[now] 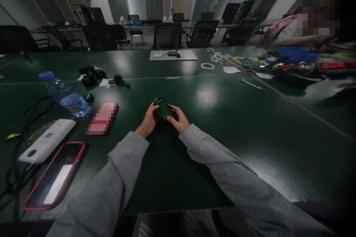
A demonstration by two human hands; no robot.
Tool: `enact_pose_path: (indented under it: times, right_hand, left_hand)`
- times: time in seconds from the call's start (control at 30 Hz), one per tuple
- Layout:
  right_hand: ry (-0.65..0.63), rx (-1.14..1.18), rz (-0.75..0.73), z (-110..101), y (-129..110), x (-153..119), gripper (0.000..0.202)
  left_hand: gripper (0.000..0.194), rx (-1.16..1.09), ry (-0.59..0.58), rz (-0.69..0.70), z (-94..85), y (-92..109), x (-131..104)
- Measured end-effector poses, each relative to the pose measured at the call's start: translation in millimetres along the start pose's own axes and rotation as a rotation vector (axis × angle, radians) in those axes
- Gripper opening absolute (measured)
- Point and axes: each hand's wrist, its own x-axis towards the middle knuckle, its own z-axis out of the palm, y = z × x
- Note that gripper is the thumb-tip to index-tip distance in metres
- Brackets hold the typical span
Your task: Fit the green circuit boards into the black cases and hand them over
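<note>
Between my two hands is a small green circuit board (pixel 164 109) with a dark edge, tilted and held just above the dark green table (pixel 222 133). My left hand (pixel 151 119) grips its left side, with the thumb over the near face. On the opposite side, my right hand (pixel 179 118) closes on the lower right edge, its thumb resting on the board's bottom corner. The fingers behind the board are partly hidden. Grey sleeves cover both forearms.
Left of my arms lie a red-cased phone (pixel 55 176), a white power bank (pixel 47 140), a pink-red item (pixel 102 118), a leaning water bottle (pixel 65 94) and black cables. Farther off are black parts (pixel 91 76), a wrench (pixel 252 84), a white ring (pixel 207 66) and tangled wires (pixel 244 61). Another person sits at right.
</note>
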Motion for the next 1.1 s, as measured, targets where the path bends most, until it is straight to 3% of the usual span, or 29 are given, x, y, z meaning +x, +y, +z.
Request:
enact_pose_path:
  times: [0.4, 0.57, 0.7, 0.87, 1.0, 1.1]
  right_hand:
    - [0.019, -0.061, -0.046, 0.6, -0.7, -0.9, 0.061]
    - [0.188, -0.322, -0.178, -0.2, -13.1, -5.0, 0.059]
    - [0.288, -0.558, -0.342, 1.9, -23.2, -7.7, 0.059]
    - [0.159, -0.715, -0.538, 9.2, -29.3, -11.9, 0.059]
    - [-0.037, -0.86, -0.576, 17.5, -35.8, -18.6, 0.058]
    - [-0.135, -0.936, -0.561, 22.5, -40.4, -24.0, 0.056]
  left_hand:
    - [0.033, -0.034, 0.025, -0.017, -0.8, -1.3, 0.5]
    - [0.029, -0.064, 0.016, 0.007, 3.3, -1.0, -2.0]
    - [0.031, -0.118, 0.003, -0.133, 7.7, -1.2, -6.2]
    - [0.044, -0.165, 0.058, -0.183, 9.2, -3.6, -10.9]
    - [0.065, -0.177, -0.073, -0.255, 1.6, -2.6, -9.9]
    - [0.074, -0.188, -0.093, -0.247, -5.4, -1.4, -6.1]
